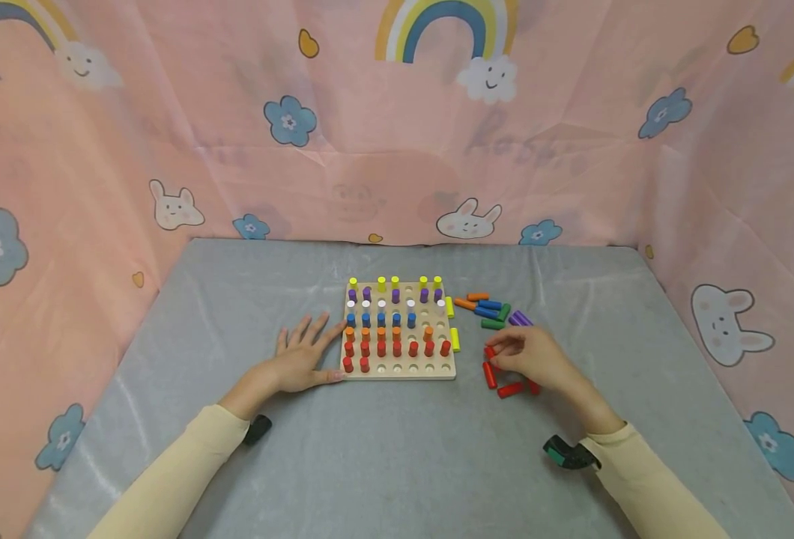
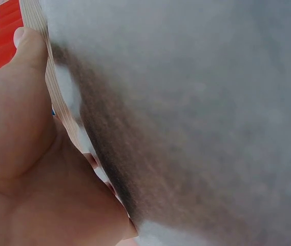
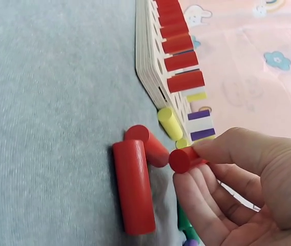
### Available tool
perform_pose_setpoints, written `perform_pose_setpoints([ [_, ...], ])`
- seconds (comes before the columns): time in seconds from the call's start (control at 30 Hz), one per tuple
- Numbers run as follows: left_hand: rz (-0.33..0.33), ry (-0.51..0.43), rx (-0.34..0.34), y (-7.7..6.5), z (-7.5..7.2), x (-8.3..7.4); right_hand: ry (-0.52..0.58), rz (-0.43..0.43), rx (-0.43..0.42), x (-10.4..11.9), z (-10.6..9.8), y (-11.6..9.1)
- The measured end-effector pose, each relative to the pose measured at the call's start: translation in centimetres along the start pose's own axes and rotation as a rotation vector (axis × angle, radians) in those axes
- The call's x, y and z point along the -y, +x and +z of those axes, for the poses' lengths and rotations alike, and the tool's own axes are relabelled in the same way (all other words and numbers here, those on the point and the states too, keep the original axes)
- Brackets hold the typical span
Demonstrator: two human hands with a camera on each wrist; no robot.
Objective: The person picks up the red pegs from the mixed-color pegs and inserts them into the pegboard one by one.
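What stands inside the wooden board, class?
Yellow pegs, purple pegs, white pegs, blue pegs, orange pegs and red pegs stand in the wooden board; their lower ends are hidden.

Curtained-off tabletop booth (image 1: 572, 187), pink rainbow-and-bunny cloth walls (image 1: 397, 135), grey table (image 1: 397, 457)

– What do we see in the right hand (image 1: 535, 358)?
– We see one red peg (image 3: 181, 160), a smooth cylinder, pinched by thumb and fingers. Near it lie loose red pegs (image 1: 489, 375), to the right of the board.
– And the left hand (image 1: 297, 361)?
– It touches the left edge of the wooden pegboard (image 1: 397, 376), which lies flat. In the nearest row we count two upright red pegs (image 1: 365, 365) and five bare holes.
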State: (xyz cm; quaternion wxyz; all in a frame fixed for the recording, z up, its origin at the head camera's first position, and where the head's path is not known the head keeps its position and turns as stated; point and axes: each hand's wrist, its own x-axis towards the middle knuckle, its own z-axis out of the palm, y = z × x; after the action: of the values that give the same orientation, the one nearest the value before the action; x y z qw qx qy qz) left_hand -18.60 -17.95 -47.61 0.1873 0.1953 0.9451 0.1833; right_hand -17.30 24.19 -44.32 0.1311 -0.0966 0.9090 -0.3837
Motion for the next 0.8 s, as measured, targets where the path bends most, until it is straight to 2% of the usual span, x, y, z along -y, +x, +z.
perform_pose_setpoints([
  [0.47, 0.005, -0.005, 0.002, -0.1, 0.0, 0.1, 0.1, -0.028, -0.027, 1.3, 1.6, 0.8],
  [0.8, 0.001, -0.002, 0.0, 0.1, 0.2, 0.2, 0.169, -0.081, -0.028, 2.4, 3.0, 1.2],
])
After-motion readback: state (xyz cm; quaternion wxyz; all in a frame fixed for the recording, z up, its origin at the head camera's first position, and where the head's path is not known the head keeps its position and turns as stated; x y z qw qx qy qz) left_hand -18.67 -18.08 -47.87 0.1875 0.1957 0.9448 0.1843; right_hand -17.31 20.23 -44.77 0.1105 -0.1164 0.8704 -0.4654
